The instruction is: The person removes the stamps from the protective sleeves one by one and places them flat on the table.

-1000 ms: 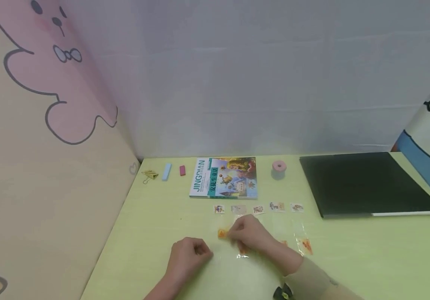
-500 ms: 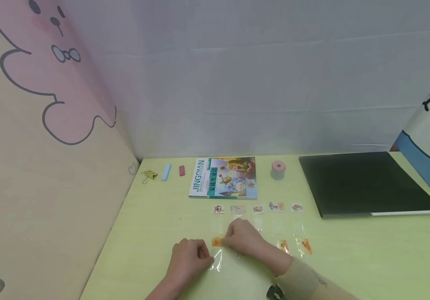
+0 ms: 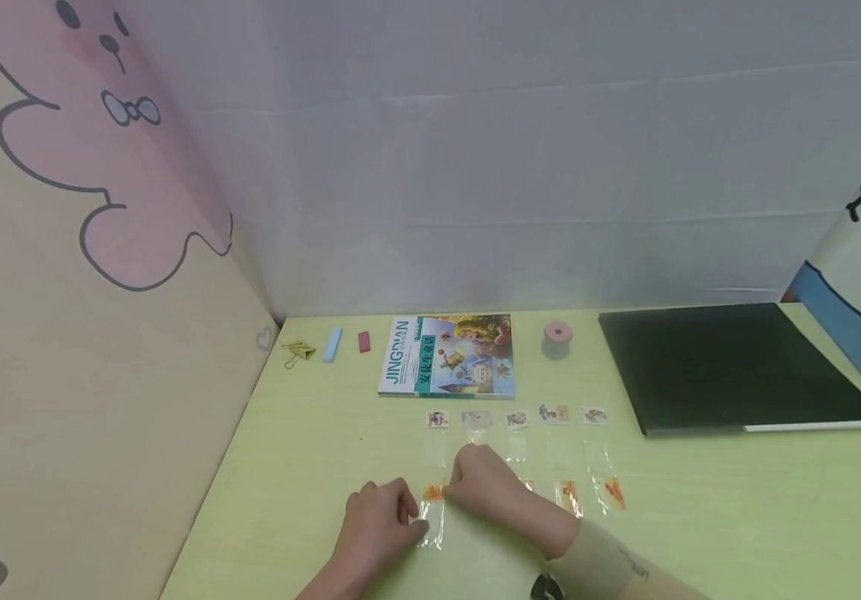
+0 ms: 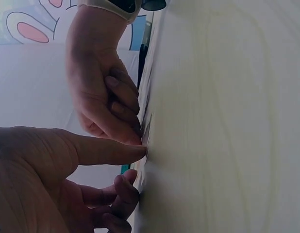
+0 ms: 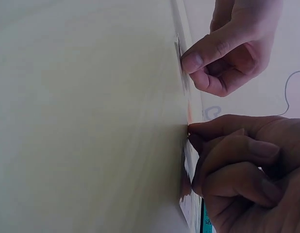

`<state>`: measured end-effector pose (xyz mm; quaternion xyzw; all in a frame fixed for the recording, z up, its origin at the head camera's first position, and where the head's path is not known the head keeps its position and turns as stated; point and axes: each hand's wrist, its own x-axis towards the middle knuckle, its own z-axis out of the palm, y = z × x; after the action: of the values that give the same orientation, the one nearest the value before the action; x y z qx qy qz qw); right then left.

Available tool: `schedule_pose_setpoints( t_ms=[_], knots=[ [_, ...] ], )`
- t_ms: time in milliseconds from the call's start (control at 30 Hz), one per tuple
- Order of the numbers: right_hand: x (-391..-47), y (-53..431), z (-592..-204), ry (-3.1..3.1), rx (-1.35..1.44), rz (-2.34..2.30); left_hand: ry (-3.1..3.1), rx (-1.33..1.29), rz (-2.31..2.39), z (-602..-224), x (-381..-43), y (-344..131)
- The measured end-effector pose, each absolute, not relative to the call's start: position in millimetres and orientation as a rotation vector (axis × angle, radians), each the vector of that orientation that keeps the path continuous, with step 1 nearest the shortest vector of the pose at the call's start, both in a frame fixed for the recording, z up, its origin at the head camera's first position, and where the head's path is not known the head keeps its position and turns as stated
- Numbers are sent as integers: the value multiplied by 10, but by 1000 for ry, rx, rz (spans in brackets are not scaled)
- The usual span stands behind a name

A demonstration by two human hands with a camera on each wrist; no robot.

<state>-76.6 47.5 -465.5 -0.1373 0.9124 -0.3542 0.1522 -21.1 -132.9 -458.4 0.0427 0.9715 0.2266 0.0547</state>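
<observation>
In the head view, my right hand (image 3: pixel 486 482) pinches the right edge of a small orange picture card (image 3: pixel 433 492). This card lies at the top end of a clear plastic sleeve (image 3: pixel 432 525) on the table. My left hand (image 3: pixel 376 521) rests at the sleeve's left edge, its thumb on the plastic and its forefinger apart from the thumb. From the left wrist view, the straight left thumb presses at the table surface. In the right wrist view, the right forefinger reaches down beside the orange card (image 5: pixel 190 111), while the other right fingers are curled.
Several small printed cards (image 3: pixel 478 419) form a row behind the hands. More clear sleeves with orange cards (image 3: pixel 612 492) lie to the right. Farther back are a book (image 3: pixel 448 354), a pink-topped spool (image 3: pixel 558 338), a black panel (image 3: pixel 738 367), clips (image 3: pixel 299 351) and two small blocks (image 3: pixel 332 344).
My right hand has moved left and toward me with the orange card, down to the sleeve. The sleeve now shows more clearly beside my left thumb; the left hand has barely moved.
</observation>
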Motion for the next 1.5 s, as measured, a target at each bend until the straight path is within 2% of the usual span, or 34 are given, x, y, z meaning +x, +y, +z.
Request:
schedule_pose_setpoints(
  t_ms=[333,500,900,1500],
  knots=[
    [-831,659,-4491,2571,-359,-1086,2878,82,803,-4485,-253,-1279],
    [-828,871,-4396,2546,-323,-1107,2897,160,821,-4470,-335,-1190],
    [-645,1072,-4535,2731,-366,-856,3013,404,583,-4563,-466,-729],
    [-597,1056,-4562,2800,-428,-865,3040,424,603,-4612,-451,-579]
  ],
)
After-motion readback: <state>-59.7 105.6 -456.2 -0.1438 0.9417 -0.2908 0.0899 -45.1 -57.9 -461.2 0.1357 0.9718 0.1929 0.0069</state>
